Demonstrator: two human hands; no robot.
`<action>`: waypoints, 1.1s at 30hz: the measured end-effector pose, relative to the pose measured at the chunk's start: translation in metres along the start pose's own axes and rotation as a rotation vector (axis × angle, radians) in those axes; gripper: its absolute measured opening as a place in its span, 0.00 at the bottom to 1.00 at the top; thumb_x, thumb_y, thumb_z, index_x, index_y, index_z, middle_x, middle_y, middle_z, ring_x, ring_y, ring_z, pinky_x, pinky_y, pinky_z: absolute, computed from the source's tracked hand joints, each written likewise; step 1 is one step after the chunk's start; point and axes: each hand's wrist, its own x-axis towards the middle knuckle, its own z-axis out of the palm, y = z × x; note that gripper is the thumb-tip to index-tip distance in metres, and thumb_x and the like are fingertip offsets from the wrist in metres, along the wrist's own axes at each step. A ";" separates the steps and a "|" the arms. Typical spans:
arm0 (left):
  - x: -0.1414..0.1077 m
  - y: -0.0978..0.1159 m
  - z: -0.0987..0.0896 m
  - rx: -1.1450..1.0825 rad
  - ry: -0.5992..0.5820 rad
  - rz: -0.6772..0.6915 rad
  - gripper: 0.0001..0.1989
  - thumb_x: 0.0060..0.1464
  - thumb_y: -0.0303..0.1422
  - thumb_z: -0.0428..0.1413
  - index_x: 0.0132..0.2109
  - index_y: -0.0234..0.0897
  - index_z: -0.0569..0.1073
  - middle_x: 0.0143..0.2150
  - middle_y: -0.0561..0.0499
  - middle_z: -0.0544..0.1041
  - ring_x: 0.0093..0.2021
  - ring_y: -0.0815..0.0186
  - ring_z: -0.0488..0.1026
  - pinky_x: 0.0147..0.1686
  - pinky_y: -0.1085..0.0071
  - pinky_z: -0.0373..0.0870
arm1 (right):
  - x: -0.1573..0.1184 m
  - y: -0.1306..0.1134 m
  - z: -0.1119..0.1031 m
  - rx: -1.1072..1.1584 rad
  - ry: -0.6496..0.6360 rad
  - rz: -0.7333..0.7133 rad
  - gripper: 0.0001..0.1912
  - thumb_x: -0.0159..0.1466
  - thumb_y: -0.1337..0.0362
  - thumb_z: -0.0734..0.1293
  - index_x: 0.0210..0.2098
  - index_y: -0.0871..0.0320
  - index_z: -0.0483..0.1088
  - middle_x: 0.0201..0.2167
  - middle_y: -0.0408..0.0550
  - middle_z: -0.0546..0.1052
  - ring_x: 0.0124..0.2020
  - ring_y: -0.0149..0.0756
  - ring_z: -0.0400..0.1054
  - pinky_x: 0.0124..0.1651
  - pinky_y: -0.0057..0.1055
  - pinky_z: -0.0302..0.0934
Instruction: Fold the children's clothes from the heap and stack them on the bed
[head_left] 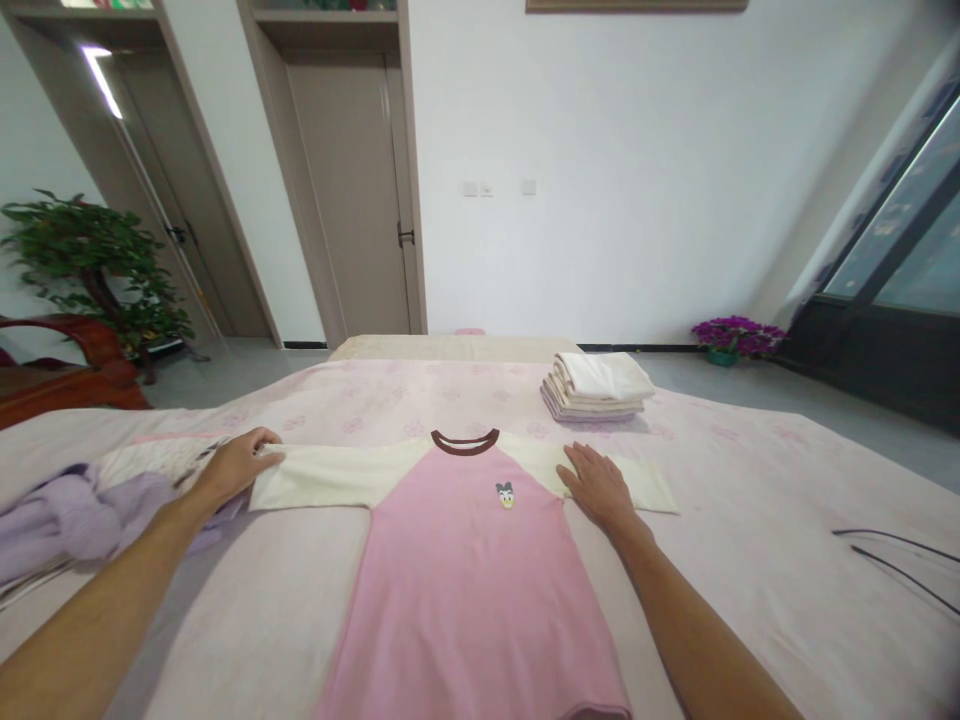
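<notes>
Clock centred on the pink shirt (465, 580), spread flat, front up, on the pale pink cover (735, 480), with cream sleeves (330, 480) stretched sideways: at one o'clock, beyond the right sleeve, a neat stack of folded clothes (596, 390), white on top, cream and lilac beneath. Swing to nine: a rumpled heap of lilac and pale clothes (82, 520), crowding close to the sleeve end. Over to three, two thin dark cords (900, 545), well apart from the shirt. Up at ten, past the cover, red-brown wooden furniture (67, 360) and a leafy plant (90, 250). Containers now: out at two, a green pot (721, 356) holding purple flowers (739, 333). Partly hidden behind the left forearm (97, 610), the heap; cut off at the right edge, the cords; running out of view at six, the shirt's lower end. To the hands: at ten, left hand (232, 467) at the cuff, with fingers loosely curled; can't tell pinched from merely touched. At two, right hand (600, 485) palm down on the other sleeve, with fingers slightly spread, gripping nothing.
</notes>
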 end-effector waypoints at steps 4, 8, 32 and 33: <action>-0.009 0.013 0.017 0.281 0.026 0.044 0.18 0.50 0.34 0.51 0.48 0.38 0.74 0.46 0.45 0.77 0.47 0.54 0.74 0.46 0.63 0.68 | 0.001 0.001 0.002 -0.011 0.004 -0.002 0.29 0.70 0.50 0.54 0.65 0.57 0.60 0.67 0.51 0.60 0.67 0.43 0.51 0.68 0.44 0.41; -0.027 0.060 0.043 0.210 0.037 0.337 0.17 0.59 0.36 0.48 0.50 0.36 0.75 0.52 0.43 0.76 0.54 0.55 0.71 0.58 0.58 0.63 | 0.001 0.000 0.003 -0.013 -0.001 0.002 0.29 0.70 0.50 0.54 0.65 0.57 0.60 0.67 0.51 0.60 0.68 0.43 0.50 0.67 0.44 0.40; -0.036 0.191 0.115 0.185 -0.186 0.251 0.27 0.60 0.41 0.47 0.63 0.35 0.65 0.68 0.36 0.61 0.70 0.45 0.51 0.63 0.46 0.51 | -0.004 -0.007 -0.002 -0.106 -0.081 0.151 0.32 0.71 0.50 0.49 0.70 0.57 0.49 0.71 0.51 0.49 0.71 0.47 0.39 0.68 0.50 0.34; -0.037 0.202 0.120 0.165 -0.178 0.314 0.26 0.61 0.40 0.46 0.63 0.36 0.65 0.68 0.39 0.62 0.70 0.51 0.51 0.65 0.51 0.50 | -0.004 -0.006 -0.001 -0.106 -0.074 0.143 0.32 0.71 0.50 0.49 0.70 0.57 0.49 0.71 0.51 0.49 0.71 0.47 0.39 0.68 0.51 0.34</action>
